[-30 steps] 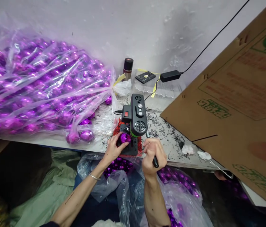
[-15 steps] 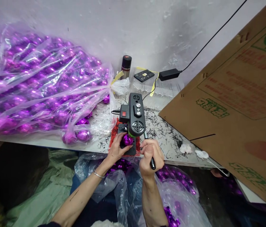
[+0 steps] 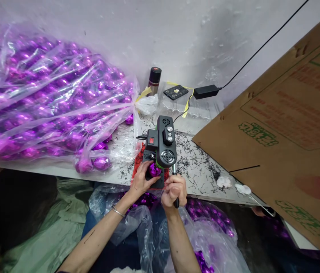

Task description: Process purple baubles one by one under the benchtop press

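My left hand (image 3: pixel 142 181) has its thumb and fingers around a shiny purple ball (image 3: pixel 154 170), which sits at the front base of a black bench machine (image 3: pixel 166 142). My right hand (image 3: pixel 174 191) is wrapped round the black grip of the machine's lever handle (image 3: pixel 176 202), whose metal rod runs up to the machine's right side. A red switch shows on the small box at the machine's left. Under the machine lies a red mat (image 3: pixel 138 161). The machine's head partly hides the ball's top.
A large clear bag of purple balls (image 3: pixel 49 102) fills the table's left side. A cardboard box (image 3: pixel 279 125) stands at the right. Behind are a dark-capped bottle (image 3: pixel 154 77), a black keypad-like panel (image 3: pixel 176 92) and a power adapter (image 3: pixel 206 91). Black shreds litter the white table (image 3: pixel 194 178).
My right hand has swung the lever handle leftward, closer to the machine, and its grip stands more upright. My left hand stays on the purple ball. The whole view has shifted slightly.
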Motion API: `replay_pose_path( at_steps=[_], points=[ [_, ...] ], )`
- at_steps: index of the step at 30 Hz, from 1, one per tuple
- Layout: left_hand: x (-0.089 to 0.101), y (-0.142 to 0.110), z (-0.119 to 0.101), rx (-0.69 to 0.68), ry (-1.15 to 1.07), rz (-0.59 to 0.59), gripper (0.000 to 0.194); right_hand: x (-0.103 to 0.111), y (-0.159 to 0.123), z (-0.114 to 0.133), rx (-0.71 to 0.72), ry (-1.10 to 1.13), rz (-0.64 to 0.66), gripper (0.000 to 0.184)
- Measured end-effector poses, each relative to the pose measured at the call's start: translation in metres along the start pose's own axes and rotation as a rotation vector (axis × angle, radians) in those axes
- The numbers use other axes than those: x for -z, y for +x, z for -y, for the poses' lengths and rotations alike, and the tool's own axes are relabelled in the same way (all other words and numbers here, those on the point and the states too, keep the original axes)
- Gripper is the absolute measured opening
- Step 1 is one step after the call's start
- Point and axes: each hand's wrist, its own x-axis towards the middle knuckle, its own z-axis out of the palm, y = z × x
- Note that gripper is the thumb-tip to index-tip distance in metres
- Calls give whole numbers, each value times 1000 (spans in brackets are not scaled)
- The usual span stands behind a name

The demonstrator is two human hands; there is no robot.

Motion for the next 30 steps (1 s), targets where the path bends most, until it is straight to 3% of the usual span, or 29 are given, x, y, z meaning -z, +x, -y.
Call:
replay_pose_path(
  at_steps=[19, 22, 26, 30],
  points=[
    [-6, 2, 1, -4, -26, 1, 61, -7, -15, -9, -60, 111, -86, 45],
    [-6, 3, 1, -2, -42, 10, 62, -7, -16, -13, -20, 89, -40, 44],
    [-4, 8, 0, -28, -51, 35, 64, -6, 3, -5, 33, 74, -93, 49],
    [0, -4, -1, -91, 16, 58, 63, 5, 44, 20, -115, 97, -22, 44]
  ],
)
